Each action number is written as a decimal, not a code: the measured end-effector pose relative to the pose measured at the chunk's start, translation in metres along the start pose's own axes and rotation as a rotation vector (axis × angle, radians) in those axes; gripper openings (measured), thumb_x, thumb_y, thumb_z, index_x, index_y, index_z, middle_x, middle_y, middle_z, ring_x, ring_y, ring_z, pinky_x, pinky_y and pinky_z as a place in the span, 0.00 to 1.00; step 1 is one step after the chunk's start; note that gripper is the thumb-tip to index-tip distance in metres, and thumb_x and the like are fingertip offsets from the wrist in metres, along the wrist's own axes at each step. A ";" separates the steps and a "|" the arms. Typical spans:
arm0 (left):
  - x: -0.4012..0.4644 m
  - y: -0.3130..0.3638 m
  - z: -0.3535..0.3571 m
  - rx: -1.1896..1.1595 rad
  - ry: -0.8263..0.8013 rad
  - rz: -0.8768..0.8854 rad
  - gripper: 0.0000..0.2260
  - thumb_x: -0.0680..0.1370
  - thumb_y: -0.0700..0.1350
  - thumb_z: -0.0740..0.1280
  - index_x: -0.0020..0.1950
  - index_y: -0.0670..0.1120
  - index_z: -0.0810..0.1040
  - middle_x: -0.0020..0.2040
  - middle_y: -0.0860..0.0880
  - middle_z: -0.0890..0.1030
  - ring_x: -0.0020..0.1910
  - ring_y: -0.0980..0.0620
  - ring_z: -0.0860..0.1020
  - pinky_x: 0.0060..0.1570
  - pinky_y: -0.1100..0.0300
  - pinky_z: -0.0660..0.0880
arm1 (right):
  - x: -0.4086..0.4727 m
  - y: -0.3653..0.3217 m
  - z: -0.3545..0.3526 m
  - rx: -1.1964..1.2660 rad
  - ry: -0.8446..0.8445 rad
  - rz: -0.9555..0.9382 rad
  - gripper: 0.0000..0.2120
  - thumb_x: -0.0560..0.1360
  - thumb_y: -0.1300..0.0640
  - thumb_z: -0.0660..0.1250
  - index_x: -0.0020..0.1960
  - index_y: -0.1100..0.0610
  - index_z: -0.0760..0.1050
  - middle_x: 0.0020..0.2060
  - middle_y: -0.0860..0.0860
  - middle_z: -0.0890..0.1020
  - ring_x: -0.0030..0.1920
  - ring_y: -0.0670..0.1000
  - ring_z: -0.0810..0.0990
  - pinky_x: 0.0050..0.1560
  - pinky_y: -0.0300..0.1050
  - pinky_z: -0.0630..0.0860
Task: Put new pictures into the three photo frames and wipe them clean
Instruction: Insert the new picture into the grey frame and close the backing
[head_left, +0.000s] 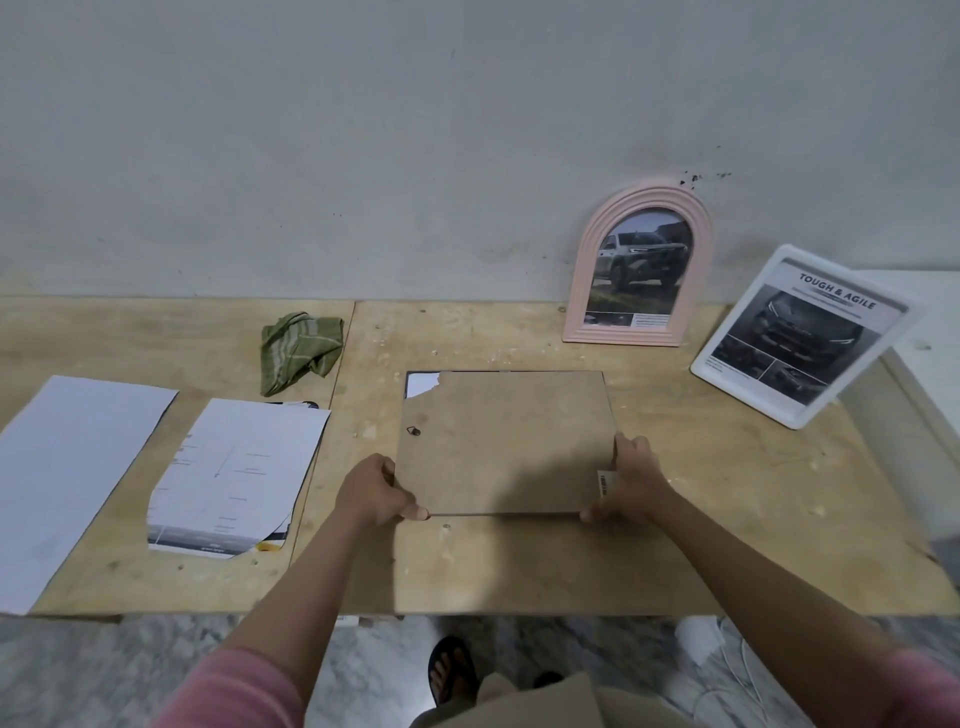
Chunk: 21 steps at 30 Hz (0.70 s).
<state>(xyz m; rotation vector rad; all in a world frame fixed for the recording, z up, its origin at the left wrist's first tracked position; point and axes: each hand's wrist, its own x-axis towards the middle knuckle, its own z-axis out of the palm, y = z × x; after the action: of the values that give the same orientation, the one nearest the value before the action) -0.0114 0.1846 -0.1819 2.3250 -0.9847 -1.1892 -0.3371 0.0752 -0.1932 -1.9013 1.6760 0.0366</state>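
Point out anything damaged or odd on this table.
The brown backing board of the face-down frame, held by the left hand and right hand, has its far left corner broken off, baring white paper beneath. The top sheet has its near corners cut away.

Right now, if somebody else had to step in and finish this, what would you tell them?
Left hand and right hand grip the near corners of the third frame, face down on the table, backing board up.
Pink arched frame and white frame stand by the wall with car pictures in them.
Green cloth lies at the back left, trimmed sheets beside it.
Left: finish the third frame, then wipe; wiping so far cannot be told.
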 end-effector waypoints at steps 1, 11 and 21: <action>0.001 0.002 -0.001 0.019 -0.008 -0.005 0.25 0.53 0.40 0.81 0.40 0.45 0.69 0.39 0.49 0.76 0.41 0.47 0.75 0.41 0.55 0.71 | 0.001 -0.001 -0.001 0.005 -0.008 0.016 0.56 0.47 0.46 0.84 0.68 0.57 0.62 0.58 0.55 0.66 0.60 0.57 0.67 0.55 0.51 0.73; 0.001 0.019 -0.002 0.233 -0.001 -0.053 0.20 0.62 0.43 0.79 0.37 0.48 0.66 0.37 0.51 0.75 0.40 0.48 0.76 0.39 0.60 0.68 | 0.009 -0.009 -0.006 0.055 -0.044 0.138 0.60 0.46 0.48 0.85 0.70 0.55 0.58 0.62 0.57 0.65 0.63 0.60 0.69 0.60 0.55 0.73; -0.003 0.033 0.003 0.359 0.012 -0.140 0.12 0.63 0.46 0.76 0.35 0.45 0.74 0.34 0.50 0.77 0.29 0.53 0.75 0.31 0.64 0.69 | 0.016 -0.019 0.007 0.323 -0.041 0.412 0.54 0.49 0.58 0.83 0.66 0.41 0.57 0.58 0.59 0.66 0.56 0.59 0.69 0.60 0.54 0.74</action>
<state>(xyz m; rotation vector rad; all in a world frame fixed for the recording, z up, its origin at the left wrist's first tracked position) -0.0296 0.1636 -0.1630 2.7147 -1.1248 -1.1238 -0.3143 0.0641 -0.1980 -1.2950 1.8887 -0.0301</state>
